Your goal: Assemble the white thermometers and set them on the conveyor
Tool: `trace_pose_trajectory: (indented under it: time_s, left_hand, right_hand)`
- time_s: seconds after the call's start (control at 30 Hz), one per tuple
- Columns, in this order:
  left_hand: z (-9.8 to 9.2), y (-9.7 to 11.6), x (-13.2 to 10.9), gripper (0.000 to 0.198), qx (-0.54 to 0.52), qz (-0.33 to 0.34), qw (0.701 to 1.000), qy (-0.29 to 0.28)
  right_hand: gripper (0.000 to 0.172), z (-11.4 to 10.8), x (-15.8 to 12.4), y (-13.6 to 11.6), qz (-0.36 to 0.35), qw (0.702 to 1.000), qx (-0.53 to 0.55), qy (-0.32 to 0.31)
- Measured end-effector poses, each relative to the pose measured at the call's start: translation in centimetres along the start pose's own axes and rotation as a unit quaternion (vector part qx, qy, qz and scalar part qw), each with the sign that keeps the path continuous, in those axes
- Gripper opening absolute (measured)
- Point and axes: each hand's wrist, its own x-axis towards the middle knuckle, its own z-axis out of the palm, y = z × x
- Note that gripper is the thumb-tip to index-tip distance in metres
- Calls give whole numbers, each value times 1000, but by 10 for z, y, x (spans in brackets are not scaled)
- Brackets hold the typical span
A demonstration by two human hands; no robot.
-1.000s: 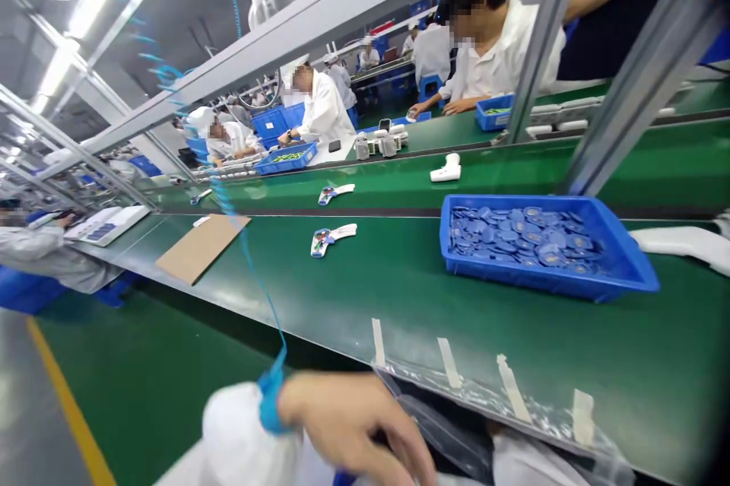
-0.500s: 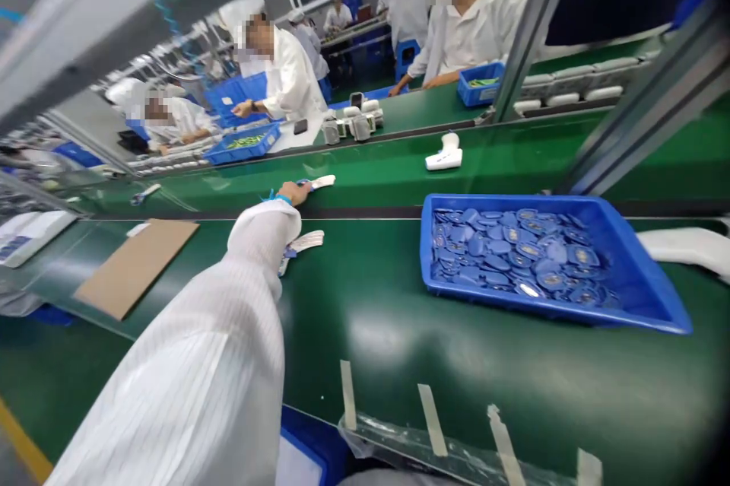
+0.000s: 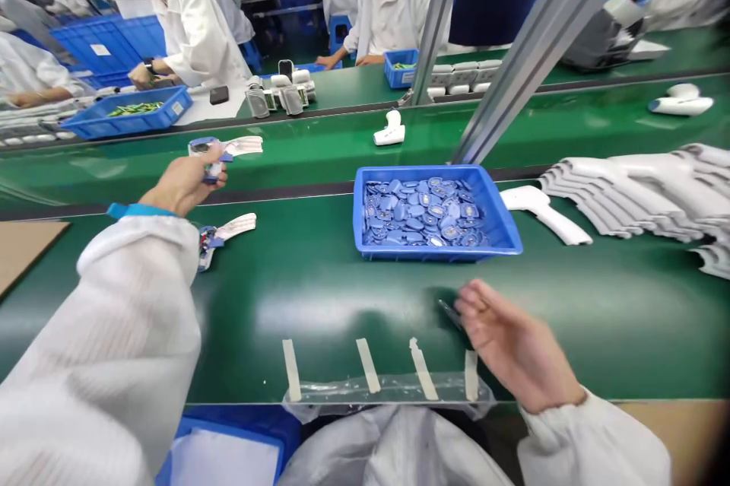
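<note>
My left hand [image 3: 185, 180], reaching past the front bench edge, is closed on an open gun-shaped device half [image 3: 242, 145] with a pale handle and a blue-and-white head. Below my left wrist, a similar gun-shaped half [image 3: 236, 227] with bared inner parts lies on the green bench. My right hand [image 3: 513, 341] hovers over the near bench, blurred, its fingers drawn together around a thin, pointed thing [image 3: 449, 312] whose kind I cannot make out. Beyond it stands a blue bin [image 3: 439, 252] of small blue oval pieces [image 3: 414, 212].
White gun-shaped shells [image 3: 633, 189] lie stacked at the right, with a single shell [image 3: 547, 214] beside the bin. A closed white device [image 3: 390, 128] rests on the green belt. A slanted metal post [image 3: 513, 52] rises behind the bin. Tape strips [image 3: 368, 366] hold plastic film at the front edge.
My left hand has lifted the gun-shaped half from the belt and drawn it back. My right hand has come into view. The view has turned to the right.
</note>
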Motion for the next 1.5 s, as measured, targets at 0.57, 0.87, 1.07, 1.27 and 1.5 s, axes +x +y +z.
trace_pose_trajectory:
  time_s: [0.57,0.87,1.07,1.27,1.5]
  left_hand:
    - [78,52,-326,14,-151,79,925,-340]
    - [78,56,-307,16,54,183,961,-197]
    - [65,48,-282,33,-190,-34,948,-254]
    - [60,39,-281,44,-259,-126,910,-298]
    - [79,45,-287,46,-322,-144,869,-347]
  right_hand:
    - [17,45,-64,-17,-398,801,-440,-77]
    - [33,36,-80,-36,-381,760,-527,7]
    - [44,-30,-18,7,-235,803,-545,45]
    - [53,-100,59,-40,-247,748,-586,190]
    - [58,-135,146,-69,-243,706,-614,256]
